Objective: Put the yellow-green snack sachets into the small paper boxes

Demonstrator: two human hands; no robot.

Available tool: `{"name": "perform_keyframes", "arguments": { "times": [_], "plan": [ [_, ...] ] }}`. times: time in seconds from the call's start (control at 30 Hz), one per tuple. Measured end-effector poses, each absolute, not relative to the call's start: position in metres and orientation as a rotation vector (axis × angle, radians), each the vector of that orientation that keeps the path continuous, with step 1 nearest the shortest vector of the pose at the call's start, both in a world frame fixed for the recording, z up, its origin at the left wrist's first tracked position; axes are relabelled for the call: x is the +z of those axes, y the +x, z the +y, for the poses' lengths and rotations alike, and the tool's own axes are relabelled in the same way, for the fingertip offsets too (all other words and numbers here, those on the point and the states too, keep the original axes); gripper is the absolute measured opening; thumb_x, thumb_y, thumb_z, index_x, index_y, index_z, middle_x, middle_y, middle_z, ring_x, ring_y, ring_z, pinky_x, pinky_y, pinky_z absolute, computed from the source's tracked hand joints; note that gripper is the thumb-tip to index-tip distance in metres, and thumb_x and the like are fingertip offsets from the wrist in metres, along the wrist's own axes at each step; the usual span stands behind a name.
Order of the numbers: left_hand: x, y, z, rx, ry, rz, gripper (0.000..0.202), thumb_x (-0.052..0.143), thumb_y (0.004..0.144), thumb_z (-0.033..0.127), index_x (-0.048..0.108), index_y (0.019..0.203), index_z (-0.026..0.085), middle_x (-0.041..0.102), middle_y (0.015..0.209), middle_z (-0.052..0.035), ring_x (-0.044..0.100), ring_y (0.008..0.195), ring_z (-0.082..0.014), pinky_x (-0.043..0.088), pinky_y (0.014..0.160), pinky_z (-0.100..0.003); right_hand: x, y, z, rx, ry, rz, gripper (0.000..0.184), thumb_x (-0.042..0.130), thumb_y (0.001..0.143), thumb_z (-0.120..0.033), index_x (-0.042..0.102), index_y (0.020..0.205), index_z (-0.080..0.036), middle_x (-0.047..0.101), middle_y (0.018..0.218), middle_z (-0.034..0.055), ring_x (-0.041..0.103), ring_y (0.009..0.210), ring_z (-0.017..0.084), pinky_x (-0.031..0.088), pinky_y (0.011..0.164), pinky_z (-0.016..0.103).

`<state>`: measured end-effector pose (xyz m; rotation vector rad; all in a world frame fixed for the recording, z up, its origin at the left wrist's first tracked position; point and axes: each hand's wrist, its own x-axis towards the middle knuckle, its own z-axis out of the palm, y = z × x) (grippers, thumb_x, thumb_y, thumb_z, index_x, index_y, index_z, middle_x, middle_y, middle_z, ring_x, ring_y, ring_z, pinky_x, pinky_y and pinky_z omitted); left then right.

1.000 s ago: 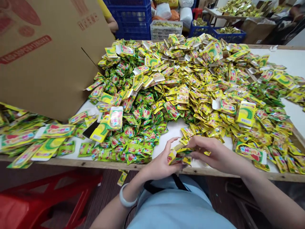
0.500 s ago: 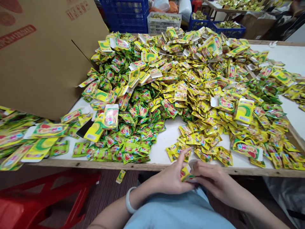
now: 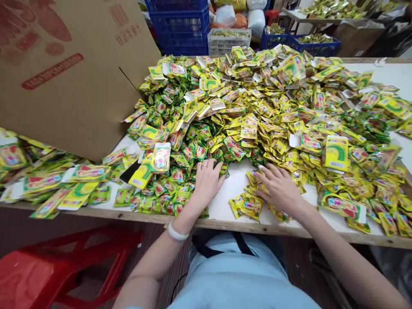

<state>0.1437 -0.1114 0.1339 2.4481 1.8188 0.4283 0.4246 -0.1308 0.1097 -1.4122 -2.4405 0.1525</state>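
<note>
A big heap of small green and yellow snack packets [image 3: 257,107] covers a white table [image 3: 236,180]. My left hand [image 3: 207,182] lies flat, fingers spread, on the green packets [image 3: 180,189] at the heap's near edge. My right hand [image 3: 278,186] rests palm down, fingers stretched out, on a small cluster of yellow packets [image 3: 249,201] near the table's front edge. Neither hand grips anything that I can see. A white bangle [image 3: 176,233] sits on my left wrist.
A large tilted cardboard box [image 3: 64,77] stands at the left, with flat printed cards [image 3: 48,184] stacked below it. A red plastic stool [image 3: 48,270] is under the table's left side. Blue crates [image 3: 180,25] and a white basket [image 3: 228,38] stand behind the table.
Both hands held a packet together near my lap. They have moved forward onto the table and now lie flat on the packets, left on green, right on yellow.
</note>
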Motion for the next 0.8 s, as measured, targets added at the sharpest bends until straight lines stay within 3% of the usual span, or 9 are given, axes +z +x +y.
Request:
{"name": "perform_keyframes", "arguments": {
  "times": [0.1, 0.2, 0.27, 0.4, 0.5, 0.6, 0.7, 0.8],
  "plan": [
    [0.125, 0.145, -0.099, 0.440, 2.501, 1.839, 0.023, 0.053, 0.095, 0.025, 0.070, 0.106, 0.016, 0.064, 0.120, -0.0150, 0.054, 0.114, -0.0314, 0.041, 0.095, -0.046, 0.107, 0.391, -0.112, 0.011, -1.408, -2.559, 0.020, 0.053, 0.096, -0.024, 0.071, 0.103, -0.018, 0.070, 0.116, 0.0142, 0.049, 0.128, 0.035, 0.035, 0.108, 0.054],
    [0.124, 0.138, -0.096, 0.655, 2.335, 1.767, 0.024, 0.045, 0.099, 0.023, 0.067, 0.102, 0.017, 0.067, 0.113, -0.0116, 0.058, 0.108, -0.0263, 0.041, 0.091, -0.040, 0.116, 0.397, -0.108, 0.140, -1.323, -2.334, 0.023, 0.048, 0.097, -0.017, 0.068, 0.087, -0.020, 0.073, 0.098, 0.0107, 0.058, 0.116, 0.029, 0.040, 0.104, 0.051],
    [0.128, 0.136, -0.099, 0.805, 2.098, 1.667, 0.023, 0.042, 0.099, 0.024, 0.063, 0.103, 0.016, 0.070, 0.098, -0.0077, 0.061, 0.090, -0.0208, 0.043, 0.081, -0.033, 0.122, 0.405, -0.108, 0.373, -1.249, -2.099, 0.020, 0.048, 0.098, -0.023, 0.064, 0.087, -0.021, 0.070, 0.097, 0.0098, 0.060, 0.109, 0.026, 0.045, 0.099, 0.046],
    [0.144, 0.146, -0.105, 0.889, 1.761, 1.370, 0.021, 0.044, 0.098, 0.033, 0.058, 0.095, 0.017, 0.060, 0.072, 0.0008, 0.052, 0.063, -0.0135, 0.038, 0.060, -0.024, 0.132, 0.394, -0.104, 0.851, -1.063, -1.805, 0.023, 0.052, 0.098, -0.036, 0.062, 0.085, -0.020, 0.064, 0.112, 0.0110, 0.056, 0.117, 0.023, 0.047, 0.097, 0.039],
    [0.157, 0.158, -0.100, 0.907, 1.596, 1.189, 0.024, 0.049, 0.095, 0.040, 0.056, 0.090, 0.017, 0.059, 0.072, 0.0007, 0.053, 0.063, -0.0130, 0.039, 0.058, -0.023, 0.136, 0.369, -0.091, 0.997, -1.035, -1.624, 0.027, 0.057, 0.094, -0.045, 0.061, 0.085, -0.020, 0.064, 0.100, 0.0072, 0.062, 0.094, 0.019, 0.051, 0.079, 0.031],
    [0.167, 0.167, -0.085, 0.987, 1.486, 1.081, 0.030, 0.054, 0.090, 0.047, 0.054, 0.087, 0.017, 0.058, 0.073, 0.0003, 0.055, 0.065, -0.0136, 0.046, 0.061, -0.024, 0.138, 0.350, -0.073, 0.966, -1.062, -1.518, 0.031, 0.050, 0.096, -0.050, 0.055, 0.086, -0.021, 0.055, 0.076, -0.0010, 0.053, 0.063, 0.013, 0.047, 0.058, 0.025],
    [0.168, 0.173, -0.065, 1.076, 1.451, 1.008, 0.038, 0.058, 0.086, 0.055, 0.053, 0.084, 0.018, 0.056, 0.073, 0.0000, 0.056, 0.066, -0.0145, 0.051, 0.063, -0.027, 0.141, 0.346, -0.058, 0.858, -1.079, -1.478, 0.031, 0.042, 0.100, -0.049, 0.047, 0.084, -0.023, 0.045, 0.069, -0.0038, 0.046, 0.058, 0.012, 0.043, 0.054, 0.024],
    [0.163, 0.178, -0.050, 1.106, 1.448, 1.002, 0.043, 0.051, 0.089, 0.061, 0.056, 0.089, 0.019, 0.058, 0.076, -0.0018, 0.059, 0.069, -0.0171, 0.053, 0.063, -0.029, 0.137, 0.350, -0.049, 0.763, -1.097, -1.520, 0.028, 0.044, 0.100, -0.045, 0.048, 0.082, -0.024, 0.045, 0.069, -0.0023, 0.046, 0.059, 0.014, 0.043, 0.056, 0.027]
  ]
}}
